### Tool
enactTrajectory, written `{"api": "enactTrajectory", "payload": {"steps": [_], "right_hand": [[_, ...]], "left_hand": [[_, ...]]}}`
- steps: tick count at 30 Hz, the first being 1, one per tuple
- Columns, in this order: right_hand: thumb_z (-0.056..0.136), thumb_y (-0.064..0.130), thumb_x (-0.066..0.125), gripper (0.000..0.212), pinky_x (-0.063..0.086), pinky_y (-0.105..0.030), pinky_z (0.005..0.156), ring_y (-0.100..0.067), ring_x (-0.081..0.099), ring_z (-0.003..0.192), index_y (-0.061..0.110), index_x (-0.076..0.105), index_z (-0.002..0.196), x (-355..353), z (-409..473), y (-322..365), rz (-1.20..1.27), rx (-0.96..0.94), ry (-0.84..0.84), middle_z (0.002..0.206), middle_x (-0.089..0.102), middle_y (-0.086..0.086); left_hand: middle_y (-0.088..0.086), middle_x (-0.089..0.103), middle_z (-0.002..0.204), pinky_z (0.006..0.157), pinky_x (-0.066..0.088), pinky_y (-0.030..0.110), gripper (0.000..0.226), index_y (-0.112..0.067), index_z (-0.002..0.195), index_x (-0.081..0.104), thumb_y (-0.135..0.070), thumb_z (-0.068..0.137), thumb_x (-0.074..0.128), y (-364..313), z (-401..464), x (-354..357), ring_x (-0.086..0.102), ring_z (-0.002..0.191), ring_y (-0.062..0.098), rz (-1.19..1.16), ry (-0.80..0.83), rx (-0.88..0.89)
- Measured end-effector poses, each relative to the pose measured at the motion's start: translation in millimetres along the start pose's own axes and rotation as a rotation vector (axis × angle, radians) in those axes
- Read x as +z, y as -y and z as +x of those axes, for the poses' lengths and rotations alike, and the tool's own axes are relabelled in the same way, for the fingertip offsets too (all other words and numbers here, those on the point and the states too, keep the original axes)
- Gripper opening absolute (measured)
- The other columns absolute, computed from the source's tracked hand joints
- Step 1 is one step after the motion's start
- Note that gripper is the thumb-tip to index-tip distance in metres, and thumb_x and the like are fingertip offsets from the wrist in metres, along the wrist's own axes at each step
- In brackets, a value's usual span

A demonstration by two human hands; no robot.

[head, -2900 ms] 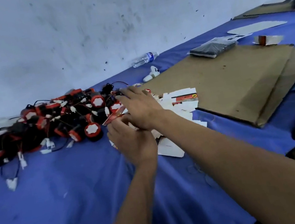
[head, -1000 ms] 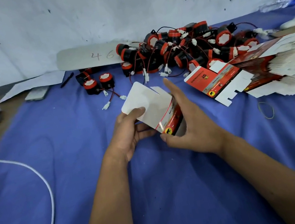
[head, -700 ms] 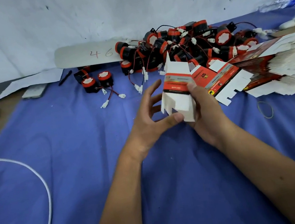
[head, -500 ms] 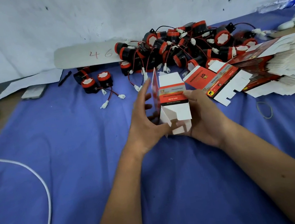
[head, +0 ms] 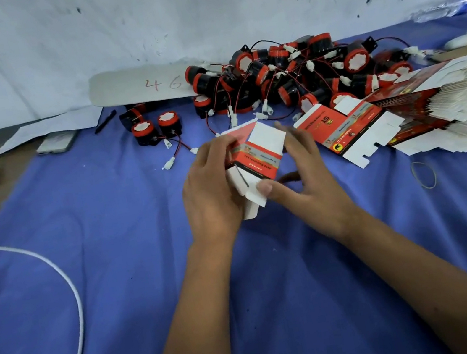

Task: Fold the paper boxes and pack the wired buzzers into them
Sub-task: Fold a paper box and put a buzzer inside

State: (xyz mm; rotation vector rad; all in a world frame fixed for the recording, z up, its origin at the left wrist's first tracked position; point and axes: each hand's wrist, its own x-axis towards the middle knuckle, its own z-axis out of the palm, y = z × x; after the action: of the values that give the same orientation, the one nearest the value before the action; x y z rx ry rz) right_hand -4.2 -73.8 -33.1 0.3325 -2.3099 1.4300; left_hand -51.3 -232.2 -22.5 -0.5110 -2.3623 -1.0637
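Your left hand [head: 208,193] grips the half-folded paper box [head: 255,163] from its left side, and your right hand [head: 305,186] thumb presses its white bottom flap. Buzzer pile [head: 286,74] lies beyond both hands; flat boxes [head: 432,107] lie right of your right hand.

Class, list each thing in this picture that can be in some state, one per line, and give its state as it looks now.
paper box: partly folded, end flaps open, held in both hands
left hand: gripping the box
right hand: thumb pressing a flap
flat box blank: unfolded, lying on the cloth
stack of blanks: flat, fanned out
wired buzzers: heaped, unpacked
water bottle: lying on its side
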Motion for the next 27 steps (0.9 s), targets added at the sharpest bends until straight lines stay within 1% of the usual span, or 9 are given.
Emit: {"api": "enactTrajectory", "payload": {"steps": [3,5,7,10,15,18,22,25,27], "right_hand": [[0.074,0.070,0.069,0.118,0.043,-0.047,0.112,-0.016,0.014,0.154,0.023,0.007,0.162,2.4,-0.2,-4.5,-0.049,0.055,-0.068,0.161,0.005,0.007],[0.070,0.073,0.072,0.126,0.038,-0.052,0.115,-0.018,0.011,0.155,0.028,-0.002,0.162,3.8,-0.8,-4.5,-0.061,0.049,-0.111,0.163,0.001,0.004],[0.071,0.071,0.074,0.119,0.036,-0.041,0.119,-0.015,0.012,0.154,0.032,0.008,0.162,3.2,0.2,-6.0,-0.092,-0.022,-0.042,0.163,0.007,0.004],[0.079,0.055,0.076,0.087,0.030,-0.012,0.114,-0.007,0.024,0.150,0.032,0.039,0.154,4.0,0.6,-8.9,-0.104,-0.077,0.035,0.157,0.025,0.001],[0.087,0.031,0.078,0.056,0.035,-0.005,0.100,0.003,0.046,0.128,0.028,0.058,0.139,2.5,2.9,-14.1,-0.141,-0.034,-0.146,0.139,0.049,0.003],[0.092,0.036,0.072,0.046,0.045,-0.013,0.092,0.000,0.056,0.114,0.027,0.058,0.135,-2.1,4.5,-15.4,-0.073,0.129,-0.227,0.129,0.058,0.010],[0.097,0.040,0.064,0.042,0.055,-0.033,0.080,-0.010,0.066,0.102,0.033,0.055,0.138,-8.1,2.4,-14.1,0.117,0.256,-0.211,0.128,0.060,0.021],[0.098,0.036,0.063,0.046,0.054,-0.038,0.094,-0.013,0.063,0.110,0.033,0.052,0.143,-4.7,1.8,-10.5,0.025,0.199,-0.153,0.134,0.058,0.016],[0.100,0.030,0.061,0.041,0.051,-0.043,0.100,-0.012,0.061,0.114,0.030,0.056,0.140,-3.0,2.3,-9.0,-0.012,0.150,-0.139,0.131,0.061,0.014]], "left_hand": [[-0.010,0.059,0.135,0.078,0.056,0.040,0.053,-0.029,0.131,0.059,-0.020,0.079,0.066,-4.9,2.1,-0.3,0.061,0.110,0.020,0.178,-0.035,0.040],[-0.007,0.060,0.138,0.081,0.055,0.041,0.056,-0.025,0.130,0.063,-0.008,0.077,0.069,-4.0,1.0,1.5,0.059,0.114,0.024,0.237,-0.018,0.034],[-0.004,0.060,0.140,0.088,0.055,0.042,0.062,-0.023,0.133,0.065,-0.003,0.074,0.067,-4.1,-0.2,2.9,0.059,0.117,0.026,0.204,0.027,0.035],[-0.008,0.062,0.135,0.090,0.052,0.034,0.053,-0.024,0.127,0.071,-0.008,0.076,0.067,-6.6,-2.4,6.1,0.059,0.114,0.024,0.182,0.045,0.135],[-0.001,0.055,0.140,0.097,0.051,0.026,0.061,-0.019,0.129,0.070,-0.002,0.070,0.067,-2.9,-3.2,12.3,0.058,0.121,0.016,-0.132,0.011,0.093],[-0.005,0.051,0.137,0.085,0.056,0.026,0.067,-0.024,0.140,0.057,-0.006,0.078,0.075,-5.5,-3.5,18.1,0.059,0.112,0.003,-0.358,-0.042,-0.091],[-0.006,0.060,0.135,0.084,0.059,0.029,0.062,-0.027,0.139,0.055,-0.011,0.084,0.075,-2.5,-4.7,20.3,0.062,0.111,0.001,-0.589,0.118,-0.320],[-0.006,0.067,0.123,0.074,0.057,0.025,0.066,-0.028,0.133,0.058,-0.008,0.071,0.067,-4.0,-5.3,19.4,0.067,0.098,0.006,-0.672,0.205,-0.352],[-0.004,0.068,0.125,0.077,0.058,0.024,0.070,-0.028,0.136,0.057,0.000,0.075,0.077,-6.9,-7.3,22.1,0.069,0.102,0.007,-0.751,0.227,-0.372]]}}
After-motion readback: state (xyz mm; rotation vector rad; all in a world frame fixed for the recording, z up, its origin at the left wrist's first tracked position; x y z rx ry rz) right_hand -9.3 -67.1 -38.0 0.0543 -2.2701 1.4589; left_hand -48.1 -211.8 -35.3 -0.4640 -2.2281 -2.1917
